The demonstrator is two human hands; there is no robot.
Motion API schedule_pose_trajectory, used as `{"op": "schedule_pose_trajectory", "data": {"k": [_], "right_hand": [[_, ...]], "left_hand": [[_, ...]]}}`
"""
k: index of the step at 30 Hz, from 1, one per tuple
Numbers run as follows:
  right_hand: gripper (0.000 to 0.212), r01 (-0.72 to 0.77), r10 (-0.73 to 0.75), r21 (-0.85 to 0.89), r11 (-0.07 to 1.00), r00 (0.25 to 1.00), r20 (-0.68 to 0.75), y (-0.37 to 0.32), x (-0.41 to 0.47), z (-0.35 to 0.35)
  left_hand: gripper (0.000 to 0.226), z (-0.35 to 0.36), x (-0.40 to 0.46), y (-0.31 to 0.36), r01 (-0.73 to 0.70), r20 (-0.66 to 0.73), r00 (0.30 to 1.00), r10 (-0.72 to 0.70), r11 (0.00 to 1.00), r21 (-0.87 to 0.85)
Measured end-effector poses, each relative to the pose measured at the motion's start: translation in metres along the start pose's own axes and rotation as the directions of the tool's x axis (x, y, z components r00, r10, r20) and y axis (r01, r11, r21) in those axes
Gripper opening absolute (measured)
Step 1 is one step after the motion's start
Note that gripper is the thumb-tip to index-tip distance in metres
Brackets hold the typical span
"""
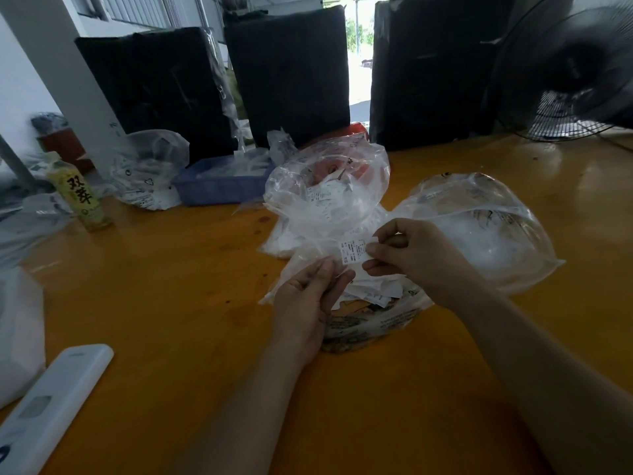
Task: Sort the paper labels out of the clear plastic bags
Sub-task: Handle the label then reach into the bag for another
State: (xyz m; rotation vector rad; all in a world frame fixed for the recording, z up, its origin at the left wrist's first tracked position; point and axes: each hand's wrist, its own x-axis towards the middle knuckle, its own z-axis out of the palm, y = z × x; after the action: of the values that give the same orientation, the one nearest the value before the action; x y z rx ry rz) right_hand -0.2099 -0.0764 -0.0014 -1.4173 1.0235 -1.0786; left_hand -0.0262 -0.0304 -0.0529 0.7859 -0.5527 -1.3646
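Observation:
My right hand pinches a small white paper label between thumb and fingers, above the middle of the yellow table. My left hand holds the edge of a clear plastic bag just below the label, fingers nearly straight and pressed together on the film. Under both hands lies a heap of loose paper labels on printed bags. A puffed clear bag sits to the right. Another clear bag with labels inside stands behind.
A blue tray with plastic sits at the back, beside a crumpled bag and a yellow drink bottle. A white remote lies front left. Black wrapped boxes line the rear; a fan stands at the right.

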Motion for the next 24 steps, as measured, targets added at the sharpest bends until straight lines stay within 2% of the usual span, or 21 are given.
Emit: {"op": "schedule_pose_trajectory", "data": {"k": [7, 12, 15, 19, 24], "right_hand": [[0.013, -0.004, 0.015, -0.139, 0.990, 0.996, 0.084, 0.0020, -0.0025, 0.0021], [0.013, 0.004, 0.016, -0.186, 0.983, 0.994, 0.105, 0.0022, -0.0027, 0.0029], [0.012, 0.022, 0.002, -0.212, 0.977, 0.994, 0.109, 0.0020, -0.0032, 0.0024], [0.010, 0.053, -0.033, -0.229, 0.972, 0.995, 0.090, 0.0022, -0.0030, 0.0017], [0.009, 0.043, -0.045, -0.184, 0.982, 0.999, -0.004, 0.0029, 0.0013, -0.0035]], "left_hand": [[0.041, -0.0026, 0.0008, -0.0009, -0.016, 0.035, 0.999, 0.013, 0.997, 0.077], [0.020, -0.0039, 0.0014, -0.0022, -0.025, 0.026, 0.999, 0.022, 0.992, 0.127], [0.019, -0.0024, 0.0005, -0.0019, -0.026, 0.025, 0.999, 0.023, 0.990, 0.139], [0.011, 0.0000, -0.0013, -0.0015, -0.041, 0.007, 0.999, 0.041, 0.985, 0.168], [0.015, 0.0001, -0.0016, -0.0010, -0.047, -0.027, 0.998, 0.053, 0.985, 0.168]]}}
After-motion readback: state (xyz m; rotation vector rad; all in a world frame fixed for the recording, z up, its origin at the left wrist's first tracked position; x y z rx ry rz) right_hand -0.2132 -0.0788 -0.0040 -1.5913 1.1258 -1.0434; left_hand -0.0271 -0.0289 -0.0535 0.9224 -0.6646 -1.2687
